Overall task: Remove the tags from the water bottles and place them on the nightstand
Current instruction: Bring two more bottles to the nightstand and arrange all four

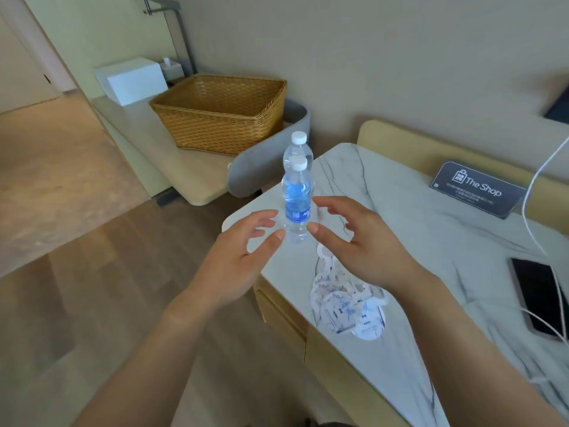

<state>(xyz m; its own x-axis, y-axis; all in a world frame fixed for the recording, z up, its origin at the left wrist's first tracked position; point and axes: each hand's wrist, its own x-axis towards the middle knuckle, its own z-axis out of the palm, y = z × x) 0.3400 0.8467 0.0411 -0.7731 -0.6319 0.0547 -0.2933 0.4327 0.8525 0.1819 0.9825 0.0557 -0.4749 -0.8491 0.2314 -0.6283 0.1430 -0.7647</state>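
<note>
Bare and spread wide, the left hand (246, 251) and right hand (354, 241) flank the near water bottle (296, 201) without touching it; it stands upright on the marble nightstand (400, 211), a second bottle (298, 149) just behind at twelve o'clock. Both necks look bare, and a pile of paper tags (348, 306) lies at five o'clock, so this reads as placing, nearly done. Any further move needs care: the tags, a phone (538, 297) and its cable (535, 192) at three o'clock crowd the top.

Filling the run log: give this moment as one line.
left hand open | right hand open | two clear plastic water bottles upright on marble nightstand | white paper tags piled there
</note>
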